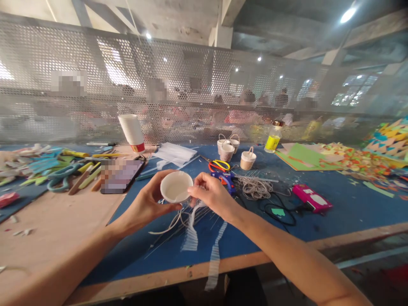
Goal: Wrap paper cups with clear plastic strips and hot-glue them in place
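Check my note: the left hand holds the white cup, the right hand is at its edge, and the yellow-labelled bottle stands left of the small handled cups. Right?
One slip: the head view shows the yellow-labelled bottle standing right of the small handled cups, not left. The left hand does hold the white cup, with the right hand at its edge.
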Motion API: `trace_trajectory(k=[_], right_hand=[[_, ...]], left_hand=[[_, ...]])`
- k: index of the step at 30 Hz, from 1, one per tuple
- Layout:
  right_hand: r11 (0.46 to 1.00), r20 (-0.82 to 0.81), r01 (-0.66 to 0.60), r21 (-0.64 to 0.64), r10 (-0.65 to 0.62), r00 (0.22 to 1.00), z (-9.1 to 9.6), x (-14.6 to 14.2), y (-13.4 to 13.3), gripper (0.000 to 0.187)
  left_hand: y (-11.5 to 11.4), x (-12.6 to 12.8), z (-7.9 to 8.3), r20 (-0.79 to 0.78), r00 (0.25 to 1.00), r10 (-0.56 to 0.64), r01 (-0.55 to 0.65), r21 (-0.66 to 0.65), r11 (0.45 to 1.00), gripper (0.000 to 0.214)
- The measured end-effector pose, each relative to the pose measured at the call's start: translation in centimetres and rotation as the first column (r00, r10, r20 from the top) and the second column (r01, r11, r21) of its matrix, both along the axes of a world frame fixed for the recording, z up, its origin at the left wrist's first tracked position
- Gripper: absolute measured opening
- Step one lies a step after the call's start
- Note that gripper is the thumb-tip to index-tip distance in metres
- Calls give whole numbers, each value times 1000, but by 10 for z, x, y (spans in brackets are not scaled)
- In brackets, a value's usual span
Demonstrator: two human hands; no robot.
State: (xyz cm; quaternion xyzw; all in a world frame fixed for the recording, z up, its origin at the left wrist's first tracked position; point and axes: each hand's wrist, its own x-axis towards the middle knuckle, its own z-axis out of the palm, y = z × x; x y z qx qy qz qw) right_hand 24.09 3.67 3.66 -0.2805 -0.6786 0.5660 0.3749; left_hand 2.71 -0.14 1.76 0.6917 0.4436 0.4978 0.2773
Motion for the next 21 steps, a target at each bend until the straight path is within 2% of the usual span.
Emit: trace_trajectory(k=[10, 17, 21], right_hand=[[997, -6, 83, 5, -83, 997, -5, -4, -4, 19], [987, 35, 162, -6, -162, 986, -4, -7, -6, 19], [984, 22, 180, -5, -180, 983, -4, -8, -8, 19]], left_hand=[[-3, 3, 2, 36, 999, 0, 3, -83, 997, 80], [-3, 4, 2, 23, 996, 91, -91, -30, 995, 72], [1, 4, -3, 52, 994, 98, -96, -32, 995, 64]])
